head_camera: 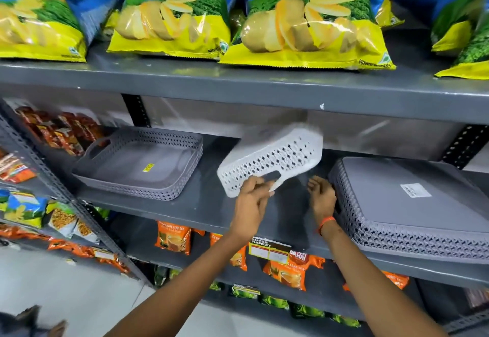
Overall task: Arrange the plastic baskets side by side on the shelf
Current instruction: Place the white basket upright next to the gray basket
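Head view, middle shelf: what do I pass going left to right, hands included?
Red snack packets → upright grey basket → tilted white basket, gripped at its handle by the left hand → right hand, empty → upside-down grey basket.

Three plastic baskets on the middle shelf (201,204): one grey upright basket (137,162) at nine o'clock, one white basket (270,156) centre, one grey overturned basket (412,204) at three o'clock; four chip bags (307,19) at twelve o'clock; two hands

Both bare arms reach forward: the left hand (251,199) pinches closed in a grip, the right hand (321,196) loosely curled, empty.
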Available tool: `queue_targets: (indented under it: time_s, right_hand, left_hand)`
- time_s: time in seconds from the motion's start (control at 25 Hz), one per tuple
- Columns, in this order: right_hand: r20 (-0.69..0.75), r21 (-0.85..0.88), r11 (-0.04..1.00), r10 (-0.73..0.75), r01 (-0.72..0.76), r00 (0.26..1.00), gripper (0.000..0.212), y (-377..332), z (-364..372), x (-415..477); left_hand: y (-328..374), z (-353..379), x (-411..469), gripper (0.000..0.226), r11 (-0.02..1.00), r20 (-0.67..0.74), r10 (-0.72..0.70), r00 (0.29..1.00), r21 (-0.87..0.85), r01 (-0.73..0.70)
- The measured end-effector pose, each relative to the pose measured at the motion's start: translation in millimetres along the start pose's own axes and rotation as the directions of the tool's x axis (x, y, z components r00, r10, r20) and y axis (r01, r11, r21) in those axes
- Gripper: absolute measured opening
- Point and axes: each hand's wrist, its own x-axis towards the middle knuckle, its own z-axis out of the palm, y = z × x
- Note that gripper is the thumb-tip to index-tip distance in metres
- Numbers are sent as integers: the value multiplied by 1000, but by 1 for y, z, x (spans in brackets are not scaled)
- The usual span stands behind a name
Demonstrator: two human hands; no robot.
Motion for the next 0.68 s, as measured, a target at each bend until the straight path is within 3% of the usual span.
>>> queue_targets:
  time_s: [0.08, 0.2, 0.32, 0.4, 0.44, 0.48, 0.56, 0.68]
  right_hand:
    - [56, -168, 975, -138, 145, 989, 27, -12, 8, 1]
    - [286, -389, 835, -293, 390, 912, 32, -21, 18, -1]
    - [466, -532, 624, -350, 573, 813, 26, -11, 17, -7]
    - [527, -578, 502, -372, 643, 764, 46, -2, 11, -13]
    - [550, -578, 451, -400, 680, 733, 54, 2, 10, -14]
    - [562, -583, 412, -418, 700, 714, 58, 3, 10, -13]
    - [570, -601, 373, -420, 707, 706, 56, -1, 14, -10]
    - [584, -644, 269, -432, 716, 688, 42, -6, 26, -2]
  left_hand:
    - [13, -12, 1, 22, 965, -119, -87, 989, -255, 55]
    - [6, -24, 14, 29, 731, -191, -410, 892, -654, 196]
    - [-29, -32, 35, 29, 583, -152, -592, 792, -759, 290]
    - [-59, -37, 51, 20, 459, -52, -678, 733, -809, 367]
    - [-75, -37, 60, 23, 468, -42, -694, 719, -785, 406]
    - [-85, -40, 68, 23, 559, -59, -689, 722, -677, 478]
    - [-96, -39, 81, 21, 683, -22, -689, 725, -356, 638]
    - [-91, -33, 85, 61, 702, 195, -689, 698, -56, 710]
